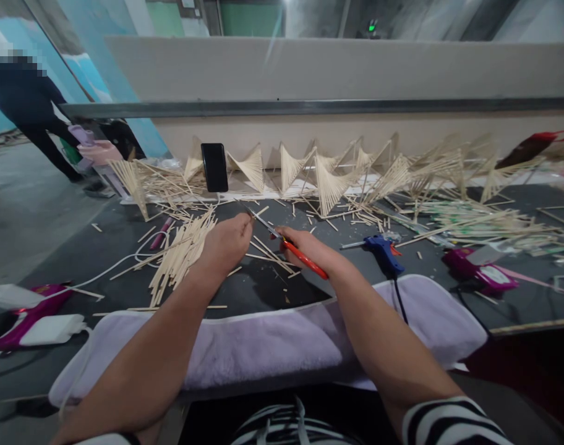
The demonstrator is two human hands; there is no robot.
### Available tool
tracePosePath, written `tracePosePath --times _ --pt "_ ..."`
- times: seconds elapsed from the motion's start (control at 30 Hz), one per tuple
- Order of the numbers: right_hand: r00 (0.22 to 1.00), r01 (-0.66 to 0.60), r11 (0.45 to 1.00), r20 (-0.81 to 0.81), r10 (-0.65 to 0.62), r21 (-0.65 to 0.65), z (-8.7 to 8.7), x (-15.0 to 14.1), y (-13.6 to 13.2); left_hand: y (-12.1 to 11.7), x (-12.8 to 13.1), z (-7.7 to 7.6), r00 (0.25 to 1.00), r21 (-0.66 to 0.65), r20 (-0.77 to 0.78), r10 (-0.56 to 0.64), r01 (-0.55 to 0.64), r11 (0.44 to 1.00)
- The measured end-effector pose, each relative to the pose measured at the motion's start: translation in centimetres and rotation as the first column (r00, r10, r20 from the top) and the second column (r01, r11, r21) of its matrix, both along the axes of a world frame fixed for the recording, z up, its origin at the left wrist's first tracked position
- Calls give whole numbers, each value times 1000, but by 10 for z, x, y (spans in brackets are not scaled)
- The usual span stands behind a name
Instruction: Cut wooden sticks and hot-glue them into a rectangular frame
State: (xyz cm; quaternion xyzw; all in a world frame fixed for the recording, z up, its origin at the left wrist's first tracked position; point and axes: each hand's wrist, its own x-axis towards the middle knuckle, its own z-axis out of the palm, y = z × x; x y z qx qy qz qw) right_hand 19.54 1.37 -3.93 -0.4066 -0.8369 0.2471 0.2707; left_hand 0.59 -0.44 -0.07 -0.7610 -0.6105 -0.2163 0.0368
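My right hand (305, 246) is wrapped around a pair of red-handled scissors (307, 258). Their metal blades point up and left, reaching my left hand's fingertips. My left hand (230, 240) is closed in a pinch, and the pale end of a thin wooden stick (262, 211) shows beside its fingers at the blades. Most of that stick is hidden by the hand. Left of and beneath my left hand lies a heap of loose wooden sticks (177, 256). A few more sticks (275, 256) lie on the dark table between my hands.
Twisted stick models (331, 182) line the back of the table (319, 290), near an upright phone (214, 167). A blue glue gun (383, 252) lies right, its cable crossing the lilac cloth (273, 346) in front. Magenta devices (481, 272) sit at both sides. A person (25, 102) stands far left.
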Motion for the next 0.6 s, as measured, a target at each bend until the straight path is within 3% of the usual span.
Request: tracePosePath --times 0.23,0.47,0.6 --pt "998 56 998 3 -56 -22 -6 -2 3 -6 9 -5 983 85 -146 109 -97 992" --pt "1000 17 999 -1 -17 -39 -4 3 2 3 3 -6 992 6 -124 36 -36 999" --pt "1000 28 999 -8 -28 -42 -1 3 -2 2 5 -6 989 31 -138 59 -55 998"
